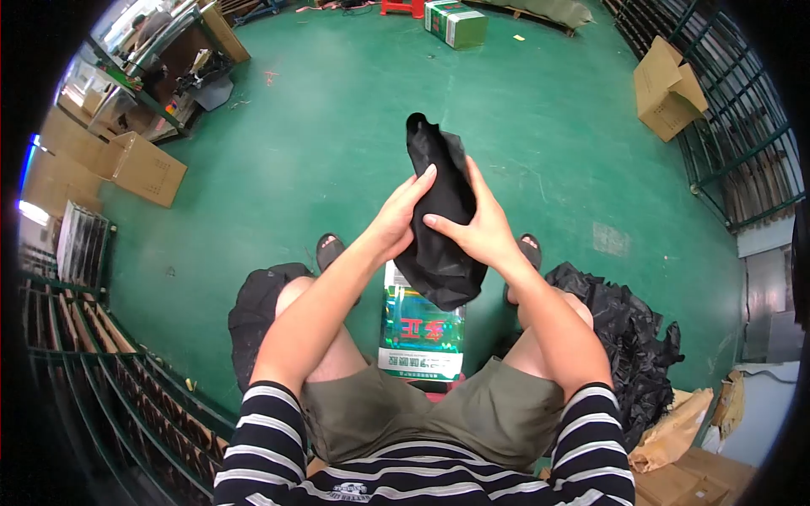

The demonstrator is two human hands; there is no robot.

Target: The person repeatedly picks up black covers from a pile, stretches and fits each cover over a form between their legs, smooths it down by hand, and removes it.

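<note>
A limp black piece of thin, fabric-like material (445,198) hangs in front of me, held between both hands; I cannot tell what kind of item it is. My left hand (398,218) grips its left side, thumb lying on top. On the opposite side my right hand (483,228) wraps round the edge, with its thumb pressed on the front. The undersides of the fingers are hidden by the material. Below it, between my legs, stands a green and white printed box (422,333). Similar black material lies in a heap (624,346) by my right leg and a smaller pile (260,316) by my left leg.
Green racks stand at the left (110,396) and right (734,143). Open cardboard boxes sit at the left (150,170) and right (662,91). Another green printed box (456,24) is farther off, near a red stool (402,8). Brown cardboard (688,481) lies at lower right.
</note>
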